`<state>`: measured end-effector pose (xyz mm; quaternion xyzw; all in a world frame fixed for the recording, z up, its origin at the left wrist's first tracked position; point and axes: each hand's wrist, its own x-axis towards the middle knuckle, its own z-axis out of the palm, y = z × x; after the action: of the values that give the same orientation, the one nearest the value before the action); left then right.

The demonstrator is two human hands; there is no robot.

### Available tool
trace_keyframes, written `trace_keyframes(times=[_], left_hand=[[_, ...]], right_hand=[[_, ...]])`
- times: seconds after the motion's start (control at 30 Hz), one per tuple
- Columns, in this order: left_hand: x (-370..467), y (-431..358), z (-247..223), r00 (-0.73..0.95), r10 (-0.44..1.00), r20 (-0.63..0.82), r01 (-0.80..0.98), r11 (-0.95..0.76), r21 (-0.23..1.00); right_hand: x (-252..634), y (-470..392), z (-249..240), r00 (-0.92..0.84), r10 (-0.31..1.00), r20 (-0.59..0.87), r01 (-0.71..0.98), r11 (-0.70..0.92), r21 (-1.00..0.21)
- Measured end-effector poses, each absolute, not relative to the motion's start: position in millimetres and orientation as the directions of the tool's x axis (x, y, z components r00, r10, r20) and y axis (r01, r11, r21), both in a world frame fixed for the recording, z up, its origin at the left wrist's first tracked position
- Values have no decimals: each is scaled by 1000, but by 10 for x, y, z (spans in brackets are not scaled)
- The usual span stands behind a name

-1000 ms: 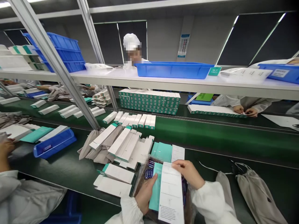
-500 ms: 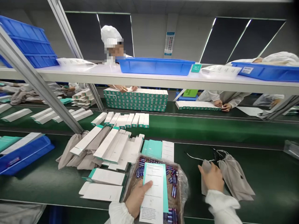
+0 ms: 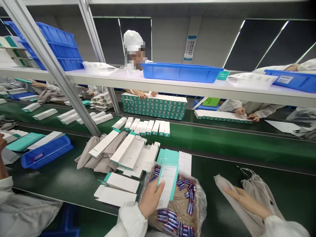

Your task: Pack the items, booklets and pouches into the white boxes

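Observation:
My left hand (image 3: pixel 151 196) grips a white printed leaflet (image 3: pixel 166 186) backed by a teal sheet (image 3: pixel 174 184), above an open, plastic-lined box (image 3: pixel 181 200). Loose blue batteries (image 3: pixel 170 219) lie inside that box, partly covered by my hand and the papers. On the right, my right hand (image 3: pixel 249 200) is closed on a grey drawstring pouch (image 3: pixel 237 207), its fingers pointing left along the fabric; the thumb is hard to make out. Another grey pouch (image 3: pixel 263 187) with cords lies just behind that hand. Teal booklets (image 3: pixel 168 156) and a white leaflet (image 3: pixel 185 163) rest beyond the box.
White cartons (image 3: pixel 134 154) lie piled on grey pouches left of the box, with flattened cartons (image 3: pixel 116 196) nearer. A blue tray (image 3: pixel 48 153) stands farther left beside a co-worker's sleeve (image 3: pixel 6 191). A shelf (image 3: pixel 128 77) crosses above; co-workers handle cartons (image 3: pixel 154 107) beyond the green belt.
The view has turned left, bringing a co-worker's arm in at the left edge. My left hand has tilted the leaflet and teal sheet back. My right hand has swung the pouch, its fingers now pointing left.

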<state>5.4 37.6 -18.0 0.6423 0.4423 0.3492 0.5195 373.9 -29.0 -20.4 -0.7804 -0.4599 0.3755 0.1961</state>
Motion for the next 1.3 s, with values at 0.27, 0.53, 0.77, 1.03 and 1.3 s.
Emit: trace_keyframes(times=[0.27,0.53,0.77,1.03,1.3], left_hand=[[164,488,253,769,554,319,252,-721,646],[123,400,6,738,655,-161,78,154,985],[201,192,-122,531,760,-375,-64,476,877],[207,60,93,497,801,-335,-175,471,865],[106,64,-17,578,767,-277,-125,419,899]], right_hand=[[2751,-260,643,-479,711,-514,586,-178,-791],[2380,-269,790,-343,858,-382,247,-310,-918],[2169,-296,553,-126,918,-376,38,-375,-926],[1869,-350,-73,228,974,2,391,-90,-916],[1894,-317,-290,37,992,-119,153,-124,-980]])
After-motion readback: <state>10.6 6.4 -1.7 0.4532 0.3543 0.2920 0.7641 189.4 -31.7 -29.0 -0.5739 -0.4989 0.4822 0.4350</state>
